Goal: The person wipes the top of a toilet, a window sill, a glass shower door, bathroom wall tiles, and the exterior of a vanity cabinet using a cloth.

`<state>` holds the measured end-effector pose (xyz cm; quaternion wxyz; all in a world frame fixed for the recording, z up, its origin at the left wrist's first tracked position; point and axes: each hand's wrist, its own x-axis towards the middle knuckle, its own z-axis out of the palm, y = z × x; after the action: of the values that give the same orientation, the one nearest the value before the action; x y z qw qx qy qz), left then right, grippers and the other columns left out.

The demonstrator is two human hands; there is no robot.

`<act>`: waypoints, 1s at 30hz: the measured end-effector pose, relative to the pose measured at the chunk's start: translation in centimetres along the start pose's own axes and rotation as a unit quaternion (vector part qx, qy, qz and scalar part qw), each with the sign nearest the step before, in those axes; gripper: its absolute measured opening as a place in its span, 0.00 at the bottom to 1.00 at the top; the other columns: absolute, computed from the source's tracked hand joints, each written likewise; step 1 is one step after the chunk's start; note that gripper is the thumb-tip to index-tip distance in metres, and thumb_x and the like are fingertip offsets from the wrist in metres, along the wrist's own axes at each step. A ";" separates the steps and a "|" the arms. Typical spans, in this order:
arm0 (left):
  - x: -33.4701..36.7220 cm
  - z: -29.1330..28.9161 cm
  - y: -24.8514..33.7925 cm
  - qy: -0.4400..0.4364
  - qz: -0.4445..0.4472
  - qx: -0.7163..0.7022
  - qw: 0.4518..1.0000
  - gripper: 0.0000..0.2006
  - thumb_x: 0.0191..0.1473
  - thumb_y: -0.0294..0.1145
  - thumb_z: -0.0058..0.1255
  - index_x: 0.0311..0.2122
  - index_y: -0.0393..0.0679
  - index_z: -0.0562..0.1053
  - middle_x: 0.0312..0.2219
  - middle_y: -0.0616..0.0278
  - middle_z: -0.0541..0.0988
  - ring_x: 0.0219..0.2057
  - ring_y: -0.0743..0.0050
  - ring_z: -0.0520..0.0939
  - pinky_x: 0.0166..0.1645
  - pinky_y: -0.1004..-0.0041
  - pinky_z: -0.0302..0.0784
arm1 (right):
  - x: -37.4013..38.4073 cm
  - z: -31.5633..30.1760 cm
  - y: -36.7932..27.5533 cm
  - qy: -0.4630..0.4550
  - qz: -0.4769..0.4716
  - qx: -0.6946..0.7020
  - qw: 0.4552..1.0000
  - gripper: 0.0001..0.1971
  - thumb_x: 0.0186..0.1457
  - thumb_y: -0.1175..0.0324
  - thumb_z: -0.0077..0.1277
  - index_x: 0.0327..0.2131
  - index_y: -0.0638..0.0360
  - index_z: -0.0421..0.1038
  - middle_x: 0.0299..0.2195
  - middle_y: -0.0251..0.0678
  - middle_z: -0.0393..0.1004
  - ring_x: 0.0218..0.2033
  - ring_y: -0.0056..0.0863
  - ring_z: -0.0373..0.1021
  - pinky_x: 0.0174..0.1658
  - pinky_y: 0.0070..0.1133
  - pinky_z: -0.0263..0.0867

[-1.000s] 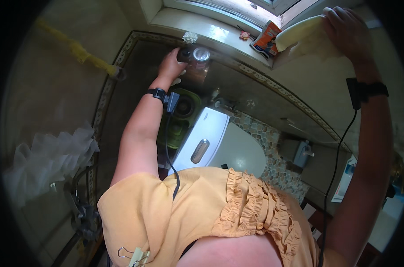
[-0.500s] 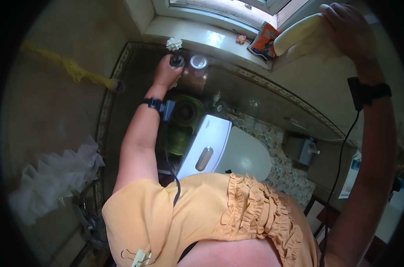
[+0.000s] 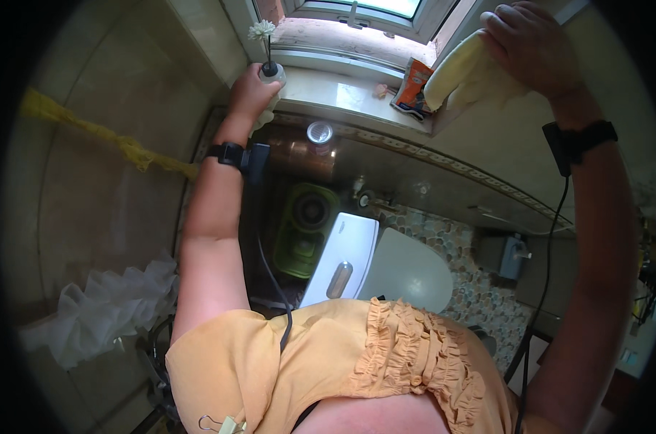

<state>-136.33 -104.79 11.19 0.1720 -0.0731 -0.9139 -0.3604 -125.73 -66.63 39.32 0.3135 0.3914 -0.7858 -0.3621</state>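
Note:
My left hand (image 3: 250, 95) is closed around a small clear bottle (image 3: 273, 76) with a dark collar, at the left end of the windowsill. A white artificial flower (image 3: 261, 30) stands up from it on a thin dark stem. I cannot tell whether the bottle touches the sill. Something pale shows below my palm, mostly hidden. My raised right hand (image 3: 526, 47) grips a pale yellow cloth (image 3: 466, 69), which hangs beside the window's right corner. Next to the cloth, an orange packet (image 3: 413, 92) leans on the sill, with a small pinkish ornament (image 3: 380, 90) beside it.
Below the sill, a silver-lidded jar (image 3: 319, 133) stands on a ledge. Under me are a white toilet tank (image 3: 353, 239), its toilet lid (image 3: 411, 271) and a green basin (image 3: 299, 253). Yellow netting (image 3: 125, 148) and a white ruffled net (image 3: 118, 304) hang at left. The window (image 3: 364, 18) is ahead.
My left hand has carried the flower bottle from beside the jar up and forward to the windowsill. The view has shifted; my right hand still holds the cloth near the packet.

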 end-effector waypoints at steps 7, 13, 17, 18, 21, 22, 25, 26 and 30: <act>2.1 2.4 -2.4 -0.026 -0.030 0.024 0.999 0.25 0.40 0.45 0.62 0.44 0.41 0.76 0.37 0.48 0.81 0.40 0.51 0.82 0.44 0.60 0.77 | -1.2 -0.5 0.2 0.025 0.016 0.070 0.997 0.04 0.38 0.68 0.52 0.20 0.54 0.69 0.21 0.35 0.67 0.24 0.36 0.67 0.35 0.30 0.65; 2.2 2.3 -3.3 -0.035 -0.004 0.037 0.999 0.30 0.42 0.50 0.63 0.47 0.39 0.74 0.39 0.44 0.80 0.42 0.46 0.81 0.47 0.60 0.76 | -0.2 0.9 0.1 0.046 0.008 0.064 0.997 0.04 0.39 0.67 0.51 0.21 0.55 0.70 0.21 0.36 0.67 0.27 0.37 0.67 0.35 0.32 0.65; -1.1 3.4 -2.1 0.099 0.034 0.086 0.991 0.37 0.44 0.57 0.62 0.50 0.36 0.70 0.42 0.39 0.78 0.45 0.43 0.79 0.48 0.59 0.75 | -0.9 0.7 0.2 0.058 -0.034 -0.002 0.998 0.05 0.41 0.67 0.52 0.21 0.56 0.69 0.21 0.36 0.67 0.26 0.37 0.67 0.34 0.33 0.65; -2.9 4.0 -0.8 0.125 0.015 0.031 0.992 0.39 0.44 0.58 0.62 0.52 0.34 0.69 0.43 0.38 0.77 0.44 0.42 0.79 0.48 0.58 0.75 | -1.6 0.8 0.3 0.048 -0.007 0.024 0.999 0.05 0.42 0.67 0.52 0.20 0.56 0.68 0.20 0.36 0.66 0.25 0.37 0.67 0.34 0.33 0.65; -9.6 4.7 1.2 0.086 -0.029 -0.058 0.994 0.42 0.40 0.57 0.67 0.54 0.36 0.66 0.48 0.42 0.74 0.50 0.44 0.75 0.52 0.59 0.72 | -1.3 0.9 -0.2 0.074 0.023 0.052 0.996 0.08 0.44 0.66 0.54 0.20 0.55 0.66 0.19 0.35 0.65 0.24 0.36 0.67 0.33 0.33 0.64; -11.6 5.8 0.9 0.049 -0.024 -0.024 0.998 0.45 0.38 0.57 0.68 0.56 0.39 0.64 0.52 0.44 0.70 0.53 0.45 0.72 0.54 0.59 0.72 | -1.1 1.1 -0.4 0.099 0.027 0.058 0.993 0.09 0.45 0.65 0.54 0.19 0.55 0.65 0.19 0.35 0.64 0.23 0.36 0.66 0.33 0.33 0.64; -14.4 9.5 1.8 -0.002 -0.102 0.007 0.995 0.50 0.33 0.55 0.69 0.59 0.42 0.58 0.54 0.45 0.68 0.53 0.44 0.72 0.54 0.57 0.71 | -0.9 1.1 -0.7 0.111 0.030 0.073 0.991 0.09 0.44 0.66 0.54 0.19 0.55 0.64 0.19 0.35 0.64 0.23 0.37 0.66 0.33 0.33 0.64; -14.4 10.3 1.7 -0.002 -0.103 0.006 0.995 0.50 0.33 0.55 0.69 0.59 0.42 0.58 0.54 0.45 0.68 0.53 0.44 0.72 0.54 0.57 0.71 | -0.8 1.0 -0.7 0.111 0.028 0.073 0.991 0.09 0.44 0.66 0.54 0.19 0.55 0.64 0.19 0.35 0.64 0.23 0.37 0.66 0.33 0.33 0.64; -14.1 12.6 1.8 -0.024 -0.160 -0.006 0.987 0.47 0.33 0.55 0.69 0.57 0.43 0.60 0.53 0.47 0.70 0.52 0.44 0.73 0.53 0.56 0.72 | -0.9 1.2 -0.1 0.091 0.023 0.059 0.994 0.09 0.44 0.65 0.55 0.19 0.55 0.64 0.19 0.35 0.63 0.23 0.37 0.66 0.32 0.33 0.64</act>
<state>-126.02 -94.98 -1.45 0.0899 0.0648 -0.9155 -0.3867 -126.21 -65.56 38.37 0.3683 0.4223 -0.7828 -0.2707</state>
